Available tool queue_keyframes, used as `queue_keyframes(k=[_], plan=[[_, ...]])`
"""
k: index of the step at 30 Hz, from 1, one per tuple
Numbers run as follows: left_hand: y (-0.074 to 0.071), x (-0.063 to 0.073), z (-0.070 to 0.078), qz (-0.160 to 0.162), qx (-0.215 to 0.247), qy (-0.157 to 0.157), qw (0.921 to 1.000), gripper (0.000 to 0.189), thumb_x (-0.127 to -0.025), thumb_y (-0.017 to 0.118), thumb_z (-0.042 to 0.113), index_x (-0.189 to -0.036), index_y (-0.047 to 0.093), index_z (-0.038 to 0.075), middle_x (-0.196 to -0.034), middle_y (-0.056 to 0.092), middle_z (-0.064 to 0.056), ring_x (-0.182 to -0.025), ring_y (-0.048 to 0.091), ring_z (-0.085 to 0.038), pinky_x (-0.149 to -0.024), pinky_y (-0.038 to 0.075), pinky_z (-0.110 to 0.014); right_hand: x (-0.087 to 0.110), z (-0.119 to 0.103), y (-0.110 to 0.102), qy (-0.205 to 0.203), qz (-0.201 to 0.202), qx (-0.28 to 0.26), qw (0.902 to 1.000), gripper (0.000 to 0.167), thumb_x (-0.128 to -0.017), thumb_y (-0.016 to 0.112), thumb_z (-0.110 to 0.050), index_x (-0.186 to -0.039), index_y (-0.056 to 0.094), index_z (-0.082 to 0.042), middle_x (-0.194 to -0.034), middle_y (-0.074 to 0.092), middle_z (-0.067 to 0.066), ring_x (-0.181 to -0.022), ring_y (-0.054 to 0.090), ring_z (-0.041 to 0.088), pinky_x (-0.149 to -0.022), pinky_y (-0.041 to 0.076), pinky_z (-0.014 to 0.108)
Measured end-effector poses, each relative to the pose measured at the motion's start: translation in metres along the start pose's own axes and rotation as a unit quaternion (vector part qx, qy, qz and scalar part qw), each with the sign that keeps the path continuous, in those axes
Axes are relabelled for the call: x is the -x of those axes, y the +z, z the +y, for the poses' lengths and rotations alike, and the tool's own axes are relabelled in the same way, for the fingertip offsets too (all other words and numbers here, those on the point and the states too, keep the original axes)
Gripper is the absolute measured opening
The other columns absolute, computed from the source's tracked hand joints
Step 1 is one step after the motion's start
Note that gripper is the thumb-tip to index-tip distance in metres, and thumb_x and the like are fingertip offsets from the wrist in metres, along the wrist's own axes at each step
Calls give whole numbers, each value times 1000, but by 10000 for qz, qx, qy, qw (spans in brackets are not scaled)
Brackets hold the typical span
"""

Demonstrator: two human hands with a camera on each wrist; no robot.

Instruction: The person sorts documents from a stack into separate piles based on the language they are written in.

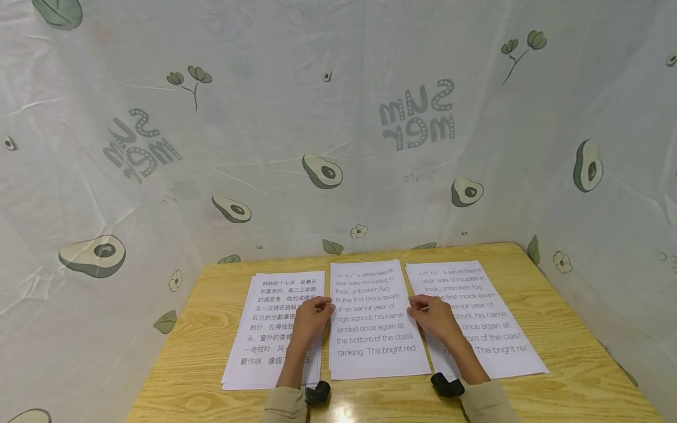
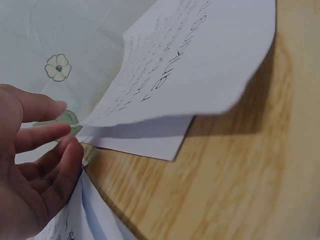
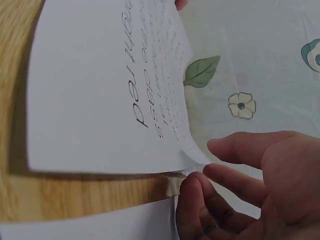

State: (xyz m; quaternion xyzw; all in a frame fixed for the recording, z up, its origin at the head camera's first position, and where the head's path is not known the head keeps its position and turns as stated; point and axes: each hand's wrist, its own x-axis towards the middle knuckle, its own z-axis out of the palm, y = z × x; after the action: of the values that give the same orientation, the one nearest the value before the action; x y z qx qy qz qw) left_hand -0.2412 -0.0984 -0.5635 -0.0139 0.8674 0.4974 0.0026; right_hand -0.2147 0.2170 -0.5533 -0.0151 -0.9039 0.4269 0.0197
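Note:
Three piles of printed paper lie side by side in the head view. My left hand [image 1: 313, 317] is at the left edge of the middle sheet of paper [image 1: 370, 320], and my right hand [image 1: 435, 317] is at its right edge. That sheet carries large English text. In the left wrist view its raised edge meets the index fingertip [image 2: 65, 131], while the thumb stands apart above. Much the same shows in the right wrist view, where the sheet's edge bends up between the thumb [image 3: 225, 146] and index finger. Another sheet lies under the raised one.
To the left is a pile with Chinese text [image 1: 264, 329], partly under my left forearm. A pile with English text [image 1: 502, 335] lies to the right, partly under my right forearm. The wooden table [image 1: 180, 352] ends against a patterned curtain [image 1: 264, 129].

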Motion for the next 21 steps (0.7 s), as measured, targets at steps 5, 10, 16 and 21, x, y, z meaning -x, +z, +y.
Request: queue_keyframes(k=[5, 10, 16, 21], plan=[[-2, 0, 5, -89, 305, 78, 9995, 33, -96, 77, 17, -126, 77, 4, -106, 74, -9, -86, 70, -17, -69, 59, -26, 0, -2, -2, -27, -86, -174, 9998, 43, -94, 77, -14, -135, 72, 1, -109, 77, 13, -100, 75, 28, -73, 58, 28], [-2, 3, 9, -169, 578, 95, 9981, 37, -93, 79, 11, -128, 75, 3, -109, 73, -11, -84, 69, -16, -67, 62, -30, 3, -6, -3, 2, -223, -499, 9985, 46, -94, 76, -9, -137, 68, 3, -111, 76, 15, -99, 75, 25, -72, 57, 27], [0, 3, 9, -113, 568, 115, 9983, 37, -90, 79, 4, -127, 75, 4, -109, 75, -12, -84, 69, -17, -66, 63, -31, 4, -8, -3, 31, -211, -617, 9979, 45, -95, 72, -6, -138, 68, 2, -112, 74, 15, -99, 75, 24, -73, 55, 25], [1, 1, 8, -16, 441, 85, 9990, 38, -90, 77, 1, -128, 75, 5, -110, 74, -10, -86, 68, -16, -68, 62, -29, 4, -8, -4, 23, -126, -681, 9976, 45, -95, 71, -7, -139, 68, 1, -114, 74, 17, -99, 74, 23, -73, 54, 24]])
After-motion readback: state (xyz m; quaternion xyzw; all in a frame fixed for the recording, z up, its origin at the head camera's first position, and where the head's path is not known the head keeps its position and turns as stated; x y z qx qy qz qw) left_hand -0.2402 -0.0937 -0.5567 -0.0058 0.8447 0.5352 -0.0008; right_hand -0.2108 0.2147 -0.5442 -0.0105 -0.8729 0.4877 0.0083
